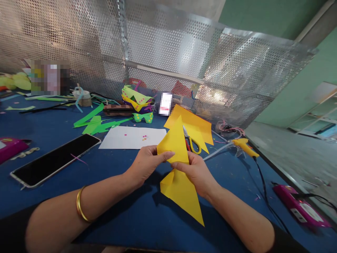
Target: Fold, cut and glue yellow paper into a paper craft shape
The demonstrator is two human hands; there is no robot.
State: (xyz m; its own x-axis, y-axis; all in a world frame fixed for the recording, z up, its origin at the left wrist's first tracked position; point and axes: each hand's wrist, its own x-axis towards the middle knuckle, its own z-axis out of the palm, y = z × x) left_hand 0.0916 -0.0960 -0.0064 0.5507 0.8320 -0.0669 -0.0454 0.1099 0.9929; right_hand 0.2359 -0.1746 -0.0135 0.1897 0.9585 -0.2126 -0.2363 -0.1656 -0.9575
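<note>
While both hands pinched the yellow paper (pixel 177 165) at frame centre, left hand (pixel 144 164) and right hand (pixel 196 172) fingers closed on its fold; scissors (pixel 191 141) lay just behind.

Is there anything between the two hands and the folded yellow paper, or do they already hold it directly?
Nothing visible stands between them. The left hand and the right hand both pinch the folded yellow paper directly at its middle, above the blue table. The yellow-handled scissors lie behind it.

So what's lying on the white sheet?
A few small pink and yellow dots sit on the white sheet; the folded yellow paper in both hands hides its right corner.
</note>
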